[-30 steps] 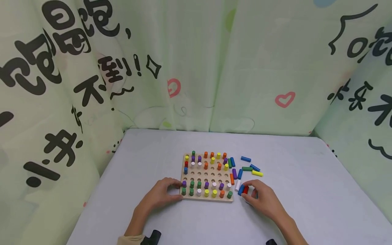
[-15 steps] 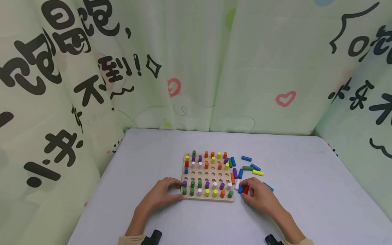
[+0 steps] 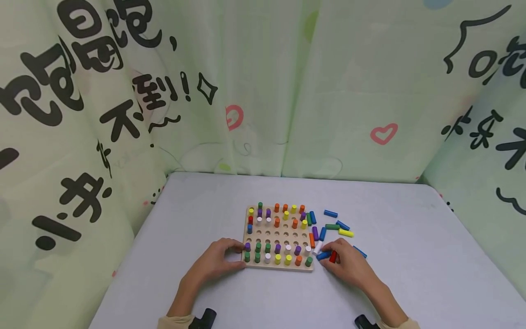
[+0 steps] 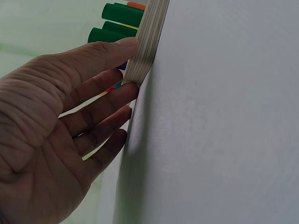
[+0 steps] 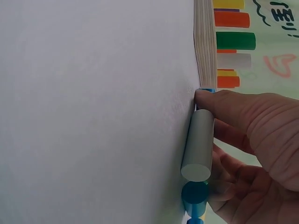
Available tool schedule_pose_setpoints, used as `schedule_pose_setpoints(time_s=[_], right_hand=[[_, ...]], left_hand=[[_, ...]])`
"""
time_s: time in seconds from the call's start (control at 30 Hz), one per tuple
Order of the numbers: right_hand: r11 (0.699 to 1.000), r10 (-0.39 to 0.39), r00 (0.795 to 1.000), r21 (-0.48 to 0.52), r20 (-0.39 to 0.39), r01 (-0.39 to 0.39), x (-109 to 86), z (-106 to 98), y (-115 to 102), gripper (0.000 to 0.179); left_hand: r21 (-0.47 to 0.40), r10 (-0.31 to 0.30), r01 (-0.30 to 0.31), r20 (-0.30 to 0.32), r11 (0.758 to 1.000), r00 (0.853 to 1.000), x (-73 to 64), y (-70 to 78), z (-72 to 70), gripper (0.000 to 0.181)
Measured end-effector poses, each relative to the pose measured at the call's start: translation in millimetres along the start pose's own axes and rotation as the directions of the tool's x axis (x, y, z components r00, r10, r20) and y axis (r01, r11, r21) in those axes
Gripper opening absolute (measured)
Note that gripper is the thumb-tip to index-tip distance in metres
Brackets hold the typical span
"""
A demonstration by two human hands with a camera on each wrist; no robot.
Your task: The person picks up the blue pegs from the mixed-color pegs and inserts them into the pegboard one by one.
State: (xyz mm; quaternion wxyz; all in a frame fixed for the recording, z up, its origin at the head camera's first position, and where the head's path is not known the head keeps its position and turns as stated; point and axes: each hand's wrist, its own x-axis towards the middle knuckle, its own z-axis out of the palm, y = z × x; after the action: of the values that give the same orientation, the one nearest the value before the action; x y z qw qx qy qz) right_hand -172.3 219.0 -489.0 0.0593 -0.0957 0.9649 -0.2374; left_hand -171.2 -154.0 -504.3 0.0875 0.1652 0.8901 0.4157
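Note:
A wooden pegboard (image 3: 282, 236) lies on the table, with coloured pegs upright in its back and front rows. My left hand (image 3: 220, 260) rests at its front left corner. In the left wrist view, the thumb lies against the board's edge (image 4: 145, 46) and the loosely bent fingers touch near the corner. Right of the board, my right hand (image 3: 349, 265) pinches a blue peg (image 3: 323, 256) between thumb and fingers. A red peg (image 3: 333, 257) lies under the curled fingers. In the right wrist view, a greyish-white peg (image 5: 198, 144) lies below the thumb.
Loose pegs lie right of the board: a white peg (image 3: 318, 247), an orange peg (image 3: 312, 240), a purple peg (image 3: 315, 233), a yellow peg (image 3: 346, 233), a green peg (image 3: 332, 226) and several blue ones. A printed curtain (image 3: 263, 91) borders the white table (image 3: 205, 205).
The blue peg at my right fingertips has turned flatter and shifted slightly left. The red peg has shifted slightly right. A loose blue peg shows behind the right hand. The left hand stays put.

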Motion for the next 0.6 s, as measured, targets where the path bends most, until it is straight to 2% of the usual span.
schedule_pose_setpoints(time_s=[0.33, 0.6], right_hand=[[1.0, -0.024, 1.0, -0.003, -0.01, 0.024, -0.6, 2.3, 4.6, 0.019], [0.998, 0.0, 0.999, 0.06, -0.038, 0.002, -3.5, 1.8, 4.1, 0.02]], left_hand=[[0.001, -0.013, 0.013, 0.016, 1.0, 1.0, 0.5, -0.3, -0.8, 0.041], [0.018, 0.005, -0.005, 0.009, 1.0, 1.0, 1.4, -1.4, -0.3, 0.041]])
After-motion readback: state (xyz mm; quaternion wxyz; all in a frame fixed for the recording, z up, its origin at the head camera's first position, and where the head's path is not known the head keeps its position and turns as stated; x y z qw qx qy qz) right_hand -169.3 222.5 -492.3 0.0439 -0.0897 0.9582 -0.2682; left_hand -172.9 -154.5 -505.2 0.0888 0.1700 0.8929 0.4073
